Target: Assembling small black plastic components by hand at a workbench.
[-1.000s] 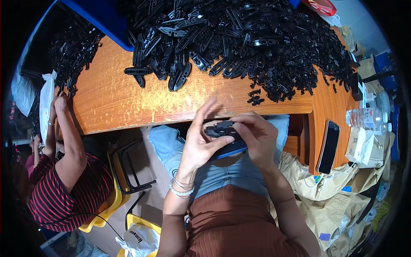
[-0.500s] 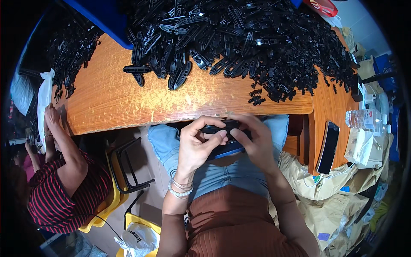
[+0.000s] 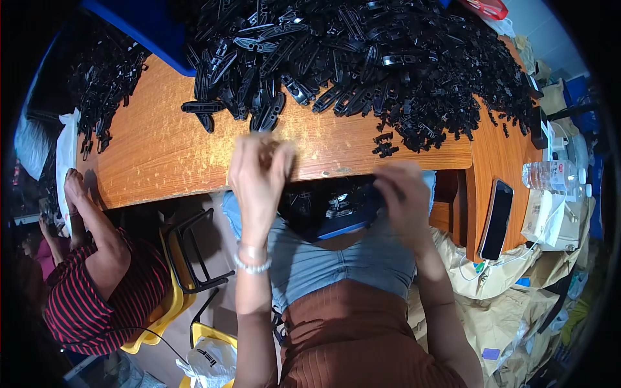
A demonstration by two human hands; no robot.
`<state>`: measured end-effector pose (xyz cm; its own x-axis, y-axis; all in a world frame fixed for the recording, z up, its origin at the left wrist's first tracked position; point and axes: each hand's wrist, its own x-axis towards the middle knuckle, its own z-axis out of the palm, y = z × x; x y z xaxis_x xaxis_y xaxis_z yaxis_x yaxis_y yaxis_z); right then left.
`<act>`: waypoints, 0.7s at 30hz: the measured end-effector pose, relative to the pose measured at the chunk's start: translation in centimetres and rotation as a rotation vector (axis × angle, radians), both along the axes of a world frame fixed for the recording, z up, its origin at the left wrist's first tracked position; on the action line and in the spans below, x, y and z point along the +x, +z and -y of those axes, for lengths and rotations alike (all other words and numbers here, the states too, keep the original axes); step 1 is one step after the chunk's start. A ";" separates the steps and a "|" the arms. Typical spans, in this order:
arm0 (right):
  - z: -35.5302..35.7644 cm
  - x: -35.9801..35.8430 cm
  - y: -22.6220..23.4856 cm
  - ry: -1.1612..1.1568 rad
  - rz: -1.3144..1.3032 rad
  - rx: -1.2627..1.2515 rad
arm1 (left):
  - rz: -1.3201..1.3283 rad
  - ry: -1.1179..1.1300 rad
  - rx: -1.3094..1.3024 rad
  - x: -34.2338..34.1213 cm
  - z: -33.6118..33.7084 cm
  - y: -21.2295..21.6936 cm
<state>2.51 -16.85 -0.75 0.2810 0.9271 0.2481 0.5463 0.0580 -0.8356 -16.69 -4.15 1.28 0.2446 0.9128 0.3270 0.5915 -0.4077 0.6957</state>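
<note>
My left hand (image 3: pixel 257 169) is over the table's front edge, just short of the nearest long black plastic pieces (image 3: pixel 268 115) of the big pile. Motion smears its fingers, so I cannot tell if anything is in them. Across my lap, under the table edge, rests a blue tray (image 3: pixel 343 231) with black plastic parts (image 3: pixel 339 205) inside. To the right of the tray, my right hand (image 3: pixel 406 194) hangs near the table edge, its bent fingers also blurred. Small black clip-like parts (image 3: pixel 387 146) lie on the table ahead of it.
A large heap of black parts (image 3: pixel 362 58) covers the far table. A blue bin (image 3: pixel 145 32) stands at the back left. On the right are a phone (image 3: pixel 496 220) and a clear bottle (image 3: pixel 550 176). Another person (image 3: pixel 107 284) sits at the left by a folding chair (image 3: pixel 194 249).
Both hands were together over the tray with a black piece between them. They have since parted: the left moved up and left toward the heap, the right moved right.
</note>
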 end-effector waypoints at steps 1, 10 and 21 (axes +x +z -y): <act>-0.8 0.5 0.2 -0.170 0.385 0.151 | -0.091 0.093 0.278 0.1 -1.5 -0.8; -2.6 2.3 -0.5 -0.065 0.553 0.229 | -0.190 0.025 0.289 0.5 -3.0 -2.3; -1.8 1.3 -0.1 -0.023 0.117 0.170 | 0.633 -0.089 -0.491 0.9 1.0 -2.6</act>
